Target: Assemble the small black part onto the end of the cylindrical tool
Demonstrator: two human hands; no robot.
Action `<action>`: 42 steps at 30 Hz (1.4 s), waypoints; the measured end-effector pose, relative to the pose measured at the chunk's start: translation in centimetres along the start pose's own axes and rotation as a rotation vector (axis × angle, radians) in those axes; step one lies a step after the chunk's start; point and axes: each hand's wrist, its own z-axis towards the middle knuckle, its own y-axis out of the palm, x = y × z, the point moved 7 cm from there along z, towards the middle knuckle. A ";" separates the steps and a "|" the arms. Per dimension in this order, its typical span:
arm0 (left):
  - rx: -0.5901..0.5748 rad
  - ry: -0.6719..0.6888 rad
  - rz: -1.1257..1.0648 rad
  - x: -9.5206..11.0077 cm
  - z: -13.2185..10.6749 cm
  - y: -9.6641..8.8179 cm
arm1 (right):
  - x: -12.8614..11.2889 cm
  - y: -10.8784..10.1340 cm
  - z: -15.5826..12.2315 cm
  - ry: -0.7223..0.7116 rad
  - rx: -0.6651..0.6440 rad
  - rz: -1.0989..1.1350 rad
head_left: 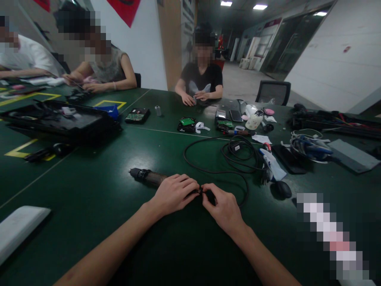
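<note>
A dark electric screwdriver [153, 178] lies on the green table, its bit end pointing left. My left hand [175, 192] is closed around its rear part, fingers bent over the body. At the tail end, my right hand [223, 205] pinches the plug end of a black cable [210, 196] between thumb and fingers. Both hands' fingertips meet where plug and screwdriver tail come together; whether the plug sits in the socket I cannot tell. The black cable's coils [242, 153] lie on the table beyond my right hand.
Across the table a person in a black shirt [202, 79] works with their hands. To the left are a black tray [59, 119] and another person [104, 67]. Circuit boards [187, 122], a small metal cylinder [158, 110], a mouse [281, 189] and a white object [24, 226] lie around.
</note>
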 end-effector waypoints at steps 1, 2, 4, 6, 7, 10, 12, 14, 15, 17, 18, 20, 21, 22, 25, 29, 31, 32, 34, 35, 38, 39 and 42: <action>0.005 -0.009 0.007 0.0 0.0 0.0 | 0.0 0.0 0.0 -0.002 0.000 0.001; 0.005 -0.012 0.006 0.0 0.0 0.0 | 0.0 0.0 0.0 -0.003 0.001 0.001; -0.002 -0.001 -0.016 0.1 0.0 0.0 | 0.1 0.0 0.0 0.001 0.001 0.000; -0.008 0.025 -0.035 0.2 0.1 -0.1 | 0.2 0.0 0.0 0.005 0.000 -0.002; -0.008 0.032 -0.035 0.3 0.0 -0.1 | 0.2 0.0 0.0 0.003 0.000 -0.002; 0.009 0.010 0.003 0.1 0.0 -0.1 | 0.1 -0.1 0.0 -0.007 -0.003 -0.002; 0.017 -0.010 0.014 0.0 0.0 -0.1 | 0.0 -0.1 0.0 -0.011 -0.003 -0.002; 0.008 -0.001 -0.004 0.0 0.0 -0.1 | -0.1 -0.1 0.0 -0.010 0.000 -0.003; 0.002 0.011 -0.016 0.1 0.0 -0.1 | 0.0 -0.1 0.0 -0.007 0.001 -0.004; -0.007 0.026 -0.023 0.2 0.0 0.0 | 0.0 0.0 0.0 0.001 0.000 -0.008; -0.007 0.023 -0.013 0.2 0.0 0.0 | 0.1 0.0 0.0 0.003 0.000 -0.010; 0.004 0.002 0.017 0.0 0.0 0.1 | 0.1 0.1 0.0 -0.001 0.001 -0.011; 0.010 -0.009 0.027 0.0 0.0 0.1 | 0.1 0.1 0.0 -0.006 0.004 -0.010; 0.014 -0.012 0.030 0.0 0.0 0.0 | 0.0 0.1 0.0 -0.010 0.008 -0.008; 0.013 0.024 0.000 0.2 0.0 -0.1 | -0.1 -0.1 0.0 -0.015 0.023 0.001; 0.012 0.028 0.006 0.2 0.0 -0.1 | -0.1 -0.1 0.0 -0.008 0.023 -0.002; 0.019 0.001 0.023 0.0 0.0 0.0 | -0.1 -0.1 -0.1 -0.005 0.018 -0.008; 0.017 -0.003 0.023 -0.1 0.0 0.0 | -0.1 -0.1 0.0 -0.004 0.017 -0.010; 0.012 0.013 0.008 0.0 -0.1 0.1 | 0.0 -0.1 0.0 0.000 0.013 -0.010; 0.008 0.025 -0.002 0.1 -0.1 0.1 | 0.0 -0.1 0.0 0.003 0.012 -0.009; 0.013 0.029 -0.005 0.1 -0.1 0.1 | 0.1 0.0 -0.1 0.009 0.005 -0.007; 0.018 0.021 0.003 0.1 -0.1 0.1 | 0.1 0.0 -0.1 0.010 0.004 -0.006; 0.027 -0.001 0.032 0.0 -0.1 0.3 | 0.2 0.0 -0.1 0.014 0.003 -0.002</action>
